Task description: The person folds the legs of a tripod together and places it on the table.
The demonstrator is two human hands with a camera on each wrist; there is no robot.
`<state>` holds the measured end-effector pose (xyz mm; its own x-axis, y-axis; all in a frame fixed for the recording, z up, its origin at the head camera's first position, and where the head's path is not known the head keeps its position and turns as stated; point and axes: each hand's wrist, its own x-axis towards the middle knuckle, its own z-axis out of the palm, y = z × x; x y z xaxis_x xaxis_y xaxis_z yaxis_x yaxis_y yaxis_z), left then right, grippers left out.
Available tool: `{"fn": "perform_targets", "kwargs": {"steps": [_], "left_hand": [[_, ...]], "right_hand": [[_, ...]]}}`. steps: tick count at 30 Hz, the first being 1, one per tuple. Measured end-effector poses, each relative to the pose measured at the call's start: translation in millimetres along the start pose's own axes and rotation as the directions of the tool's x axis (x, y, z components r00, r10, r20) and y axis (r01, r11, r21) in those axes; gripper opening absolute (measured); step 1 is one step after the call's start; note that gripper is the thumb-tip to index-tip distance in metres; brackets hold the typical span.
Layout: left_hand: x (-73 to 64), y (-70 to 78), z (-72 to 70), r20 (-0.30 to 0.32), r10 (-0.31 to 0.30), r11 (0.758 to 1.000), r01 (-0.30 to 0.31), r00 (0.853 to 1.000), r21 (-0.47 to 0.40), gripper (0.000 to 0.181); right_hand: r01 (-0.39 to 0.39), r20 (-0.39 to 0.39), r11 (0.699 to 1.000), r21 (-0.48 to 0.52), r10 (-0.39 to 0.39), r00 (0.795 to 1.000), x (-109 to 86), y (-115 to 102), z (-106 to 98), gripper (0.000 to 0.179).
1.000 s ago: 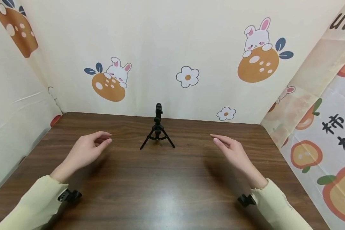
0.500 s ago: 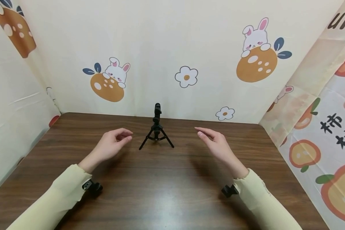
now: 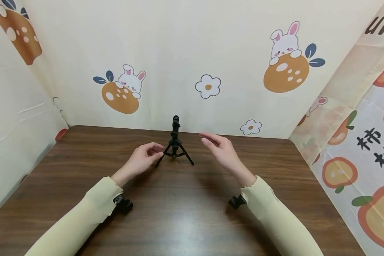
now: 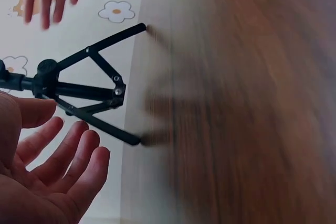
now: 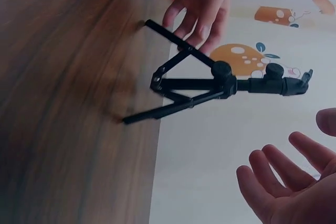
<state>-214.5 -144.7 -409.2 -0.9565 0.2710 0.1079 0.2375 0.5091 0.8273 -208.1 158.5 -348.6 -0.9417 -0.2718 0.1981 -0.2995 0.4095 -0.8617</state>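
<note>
A small black tripod (image 3: 175,143) stands upright on the brown wooden table, its legs spread. My left hand (image 3: 140,160) is at its left leg, thumb and fingers loosely bent and apart; I cannot tell whether a fingertip touches the leg. In the left wrist view, the tripod's legs (image 4: 113,134) run past those fingers (image 4: 79,156), which grip nothing. To the right of the tripod my right hand (image 3: 224,153) hovers with a gap between, its fingers extended and holding nothing. The right wrist view shows the fingers (image 5: 273,169) spread below the tripod's head (image 5: 294,86).
A cream cloth (image 3: 166,53) with rabbit and flower prints hangs right behind the table (image 3: 185,213). Printed cloths also border the left and right sides. Each sleeve carries a black wrist camera, one on the left (image 3: 123,204) and one on the right (image 3: 236,202).
Both hands have moved inward toward the tripod, the left to the right and the right to the left and slightly farther away from the body. The tripod has stayed in place.
</note>
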Motion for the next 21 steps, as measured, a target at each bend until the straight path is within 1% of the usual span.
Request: {"fn": "perform_targets", "kwargs": {"steps": [3,6,8,11,15,21], "left_hand": [[3.1,2.3,4.6,0.006,-0.001,1.0,0.001,1.0,0.0,0.025],[6.1,5.1,8.5,0.001,-0.001,1.0,0.001,1.0,0.017,0.026],[8.3,6.4,11.0,-0.005,-0.001,0.999,0.001,1.0,0.034,0.027],[11.6,6.3,14.5,-0.016,-0.017,0.998,0.018,1.0,0.059,0.027],[13.1,6.8,16.7,-0.023,-0.019,0.995,0.022,1.0,0.101,0.026],[13.5,10.7,17.0,-0.045,0.012,0.99,-0.005,0.999,0.142,0.023]], "right_hand": [[0.009,0.013,0.999,0.043,-0.01,1.0,8.2,-6,8,0.038],[0.038,0.02,0.996,0.077,-0.039,0.999,16.4,-12,16,0.038],[0.064,0.02,0.994,0.086,-0.066,0.998,21.8,-16,20,0.039],[0.104,0.012,0.991,0.083,-0.105,0.994,30.2,-20,26,0.039],[0.132,-0.005,0.987,0.09,-0.132,0.991,39.9,-25,34,0.039],[0.164,0.009,0.979,0.119,-0.166,0.986,49.7,-33,44,0.044]]}}
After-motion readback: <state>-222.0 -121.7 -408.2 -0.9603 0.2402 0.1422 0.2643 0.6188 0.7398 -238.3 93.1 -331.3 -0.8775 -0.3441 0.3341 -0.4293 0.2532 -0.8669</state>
